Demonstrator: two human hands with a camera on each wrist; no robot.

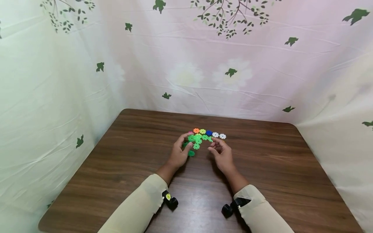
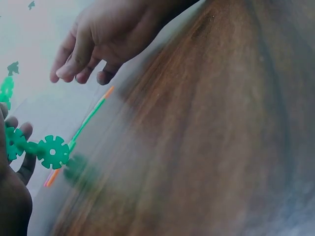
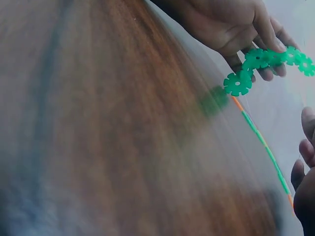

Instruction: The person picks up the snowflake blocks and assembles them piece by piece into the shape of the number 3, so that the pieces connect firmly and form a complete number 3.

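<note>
Green linked discs [image 3: 257,58] are being pinched by the left hand [image 1: 179,153]; the right hand [image 1: 223,157] is hovering nearby, relaxed and loosely curved.

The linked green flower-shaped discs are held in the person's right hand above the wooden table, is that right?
Not quite. The linked green flower-shaped discs are held in the left hand, not the right hand, as the right wrist view shows; they are indeed above the wooden table.
</note>
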